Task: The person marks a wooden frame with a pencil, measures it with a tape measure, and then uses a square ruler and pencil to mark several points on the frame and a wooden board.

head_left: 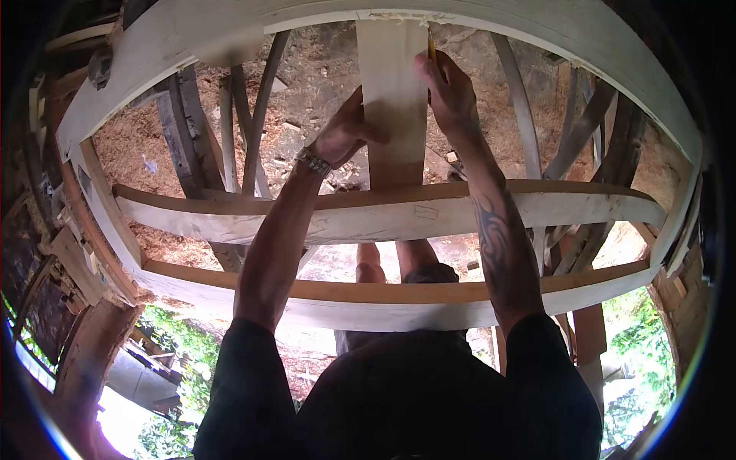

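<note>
A pale wooden board (394, 100) spans from the wide curved beam (307, 14) at the top to the middle curved crosspiece (383, 212). My left hand (345, 136), a metal watch at its wrist, grips the board's left edge with the thumb across its face. At the board's upper right edge, my right hand (451, 92) is closed on a thin yellow pencil (432, 50), its tip up near the beam. The board's upper end meets the beam's chipped, notched lower edge. My left fingers are partly hidden behind the board.
A lower curved crosspiece (383, 314) runs in front of my body. Slanted wooden struts (264, 111) stand on both sides below the frame. Wood shavings (322, 73) cover the ground, and a dark post (178, 126) rises at left.
</note>
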The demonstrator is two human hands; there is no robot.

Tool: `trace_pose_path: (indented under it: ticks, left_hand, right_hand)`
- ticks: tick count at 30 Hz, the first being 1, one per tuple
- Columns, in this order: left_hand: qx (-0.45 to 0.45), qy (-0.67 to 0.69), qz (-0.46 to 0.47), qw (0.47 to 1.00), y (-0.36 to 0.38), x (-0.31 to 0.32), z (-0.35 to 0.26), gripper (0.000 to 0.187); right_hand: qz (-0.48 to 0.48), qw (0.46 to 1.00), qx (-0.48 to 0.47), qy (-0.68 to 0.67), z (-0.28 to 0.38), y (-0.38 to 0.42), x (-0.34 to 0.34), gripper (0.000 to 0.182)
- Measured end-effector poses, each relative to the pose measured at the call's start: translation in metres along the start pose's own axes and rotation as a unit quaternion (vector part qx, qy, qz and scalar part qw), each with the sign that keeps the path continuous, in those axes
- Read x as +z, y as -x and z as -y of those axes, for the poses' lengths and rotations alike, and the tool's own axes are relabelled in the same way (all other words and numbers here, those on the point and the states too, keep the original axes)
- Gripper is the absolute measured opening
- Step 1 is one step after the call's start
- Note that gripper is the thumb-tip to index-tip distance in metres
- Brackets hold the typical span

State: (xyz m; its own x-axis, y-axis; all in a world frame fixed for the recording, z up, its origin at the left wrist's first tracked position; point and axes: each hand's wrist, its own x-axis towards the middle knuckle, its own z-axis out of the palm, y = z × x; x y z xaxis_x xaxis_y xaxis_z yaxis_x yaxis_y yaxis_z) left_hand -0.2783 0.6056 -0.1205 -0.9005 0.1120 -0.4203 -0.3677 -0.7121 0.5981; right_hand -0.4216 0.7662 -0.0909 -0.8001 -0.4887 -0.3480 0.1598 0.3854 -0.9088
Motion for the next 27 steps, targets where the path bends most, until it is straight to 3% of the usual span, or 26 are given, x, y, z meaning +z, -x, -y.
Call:
trace_pose_path:
  ticks: [5, 8, 14, 17, 18, 20, 21, 23, 27]
  left_hand:
    - [0.000, -0.003, -0.009, 1.000, -0.002, 0.003, -0.001, 0.096]
    - [0.006, -0.003, 0.001, 1.000, -0.003, 0.003, -0.001, 0.096]
    - [-0.013, -0.022, -0.001, 1.000, -0.005, 0.005, -0.003, 0.097]
    - [-0.024, -0.026, -0.017, 0.999, -0.005, 0.003, -0.001, 0.097]
    - [-0.005, -0.018, -0.002, 1.000, -0.005, 0.000, 0.003, 0.095]
    - [-0.018, -0.029, -0.004, 0.999, -0.004, 0.001, 0.002, 0.094]
    - [-0.021, -0.037, -0.004, 0.999, -0.004, 0.002, -0.001, 0.094]
    - [-0.018, -0.049, 0.003, 0.999, -0.004, 0.002, -0.002, 0.093]
    - [-0.016, -0.047, 0.002, 0.999, -0.005, 0.001, -0.001, 0.094]
  right_hand:
    - [-0.005, 0.999, -0.017, 0.038, 0.002, -0.002, -0.004, 0.053]
    - [-0.036, 0.987, -0.154, 0.034, -0.025, -0.008, 0.002, 0.054]
    - [-0.042, 0.997, -0.064, 0.023, -0.015, -0.004, 0.000, 0.052]
    - [-0.048, 0.996, -0.060, 0.049, -0.014, -0.004, -0.002, 0.037]
    - [-0.074, 0.972, -0.196, 0.107, -0.026, -0.009, -0.002, 0.031]
    - [-0.120, 0.858, -0.453, 0.211, -0.053, -0.022, -0.002, 0.029]
    - [-0.100, 0.921, -0.336, 0.168, -0.048, -0.018, -0.003, 0.024]
    - [-0.055, 0.992, -0.087, 0.073, -0.024, -0.010, -0.004, 0.038]
    - [-0.037, 0.994, -0.100, 0.013, -0.018, -0.008, -0.003, 0.034]
